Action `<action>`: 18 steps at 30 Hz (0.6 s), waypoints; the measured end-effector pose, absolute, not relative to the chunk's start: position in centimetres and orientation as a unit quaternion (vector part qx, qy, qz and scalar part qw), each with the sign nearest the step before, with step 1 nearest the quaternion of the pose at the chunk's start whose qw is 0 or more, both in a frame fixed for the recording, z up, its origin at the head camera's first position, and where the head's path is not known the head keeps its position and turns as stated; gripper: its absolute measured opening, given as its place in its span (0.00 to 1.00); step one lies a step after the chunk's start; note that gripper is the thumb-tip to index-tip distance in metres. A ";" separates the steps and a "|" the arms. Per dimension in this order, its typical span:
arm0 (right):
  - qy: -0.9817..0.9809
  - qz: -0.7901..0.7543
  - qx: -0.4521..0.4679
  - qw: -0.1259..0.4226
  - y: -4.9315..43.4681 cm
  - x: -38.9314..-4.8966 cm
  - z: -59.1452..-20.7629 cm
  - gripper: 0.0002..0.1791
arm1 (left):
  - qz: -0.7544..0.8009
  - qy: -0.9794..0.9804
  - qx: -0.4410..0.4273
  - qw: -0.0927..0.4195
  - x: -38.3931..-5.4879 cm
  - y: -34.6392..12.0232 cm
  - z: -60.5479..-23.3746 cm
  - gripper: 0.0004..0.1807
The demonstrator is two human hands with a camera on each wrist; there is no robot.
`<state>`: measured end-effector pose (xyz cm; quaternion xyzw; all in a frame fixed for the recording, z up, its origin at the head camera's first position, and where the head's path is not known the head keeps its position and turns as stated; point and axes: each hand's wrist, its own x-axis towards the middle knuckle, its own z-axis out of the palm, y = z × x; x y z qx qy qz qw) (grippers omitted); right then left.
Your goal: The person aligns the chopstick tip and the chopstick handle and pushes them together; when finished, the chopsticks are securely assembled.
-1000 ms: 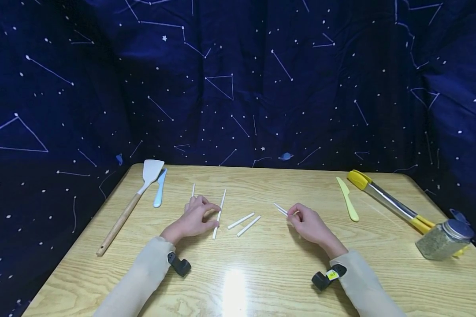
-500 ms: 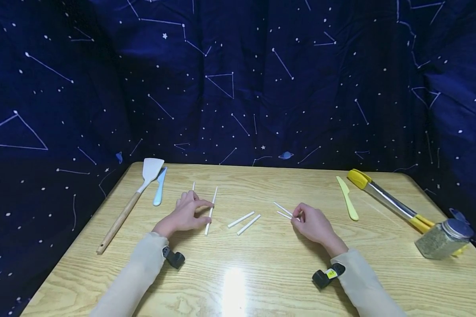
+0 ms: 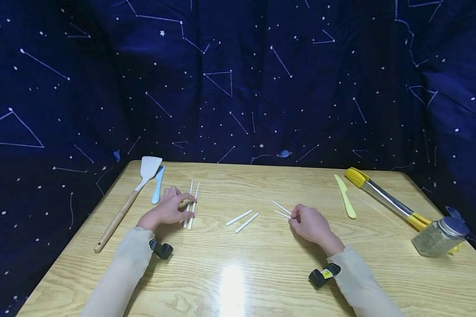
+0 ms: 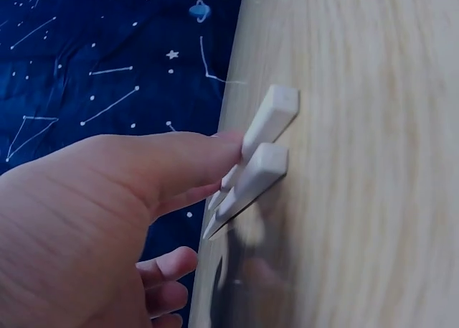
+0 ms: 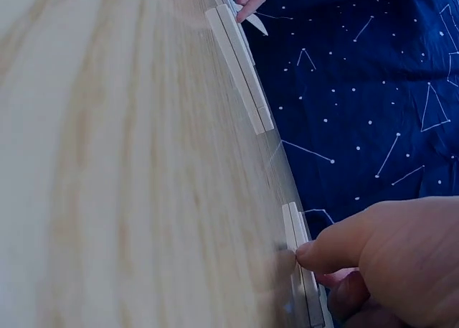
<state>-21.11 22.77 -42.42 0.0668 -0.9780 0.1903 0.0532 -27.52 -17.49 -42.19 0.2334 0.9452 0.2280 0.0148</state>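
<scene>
My left hand (image 3: pixel 167 208) pinches a white chopstick (image 3: pixel 194 207) at its middle, between thumb and index finger. A second chopstick (image 3: pixel 191 189) lies parallel just to its left, partly behind the fingers. Up close in the left wrist view, the thumb overlaps one square-ended chopstick (image 4: pixel 271 120), with the other (image 4: pixel 259 171) beside it. My right hand (image 3: pixel 311 224) has thumb and index fingertips on a pair of slim white chopsticks, an upper one (image 3: pixel 280 205) and a lower one (image 3: pixel 282 214); their near ends are hidden. Between the hands lie two shorter-looking white sticks (image 3: pixel 239 218), side by side.
At the left lie a white spatula (image 3: pixel 120 215) with a wooden handle and a light blue knife (image 3: pixel 157 187). To the right are a yellow knife (image 3: pixel 345 198), yellow-tipped tongs (image 3: pixel 388 198) and a jar of dried herbs (image 3: pixel 438 237). A dark starry curtain (image 3: pixel 238 110) hangs behind the table.
The left hand has carried its chopstick leftward until it lies alongside the second one. On the right, the two chopsticks have been spread apart, and the hand has shifted slightly right.
</scene>
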 end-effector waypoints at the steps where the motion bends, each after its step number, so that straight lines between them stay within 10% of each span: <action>1: -0.978 0.191 0.064 0.052 22.8 -21.1 -42.4 0.05 | 0.229 0.945 0.233 0.015 -27.6 -17.5 -42.2 0.22; 18: -0.982 0.171 0.070 0.046 23.1 -21.0 -42.1 0.04 | 0.229 0.943 0.239 0.023 -27.6 -18.3 -42.1 0.20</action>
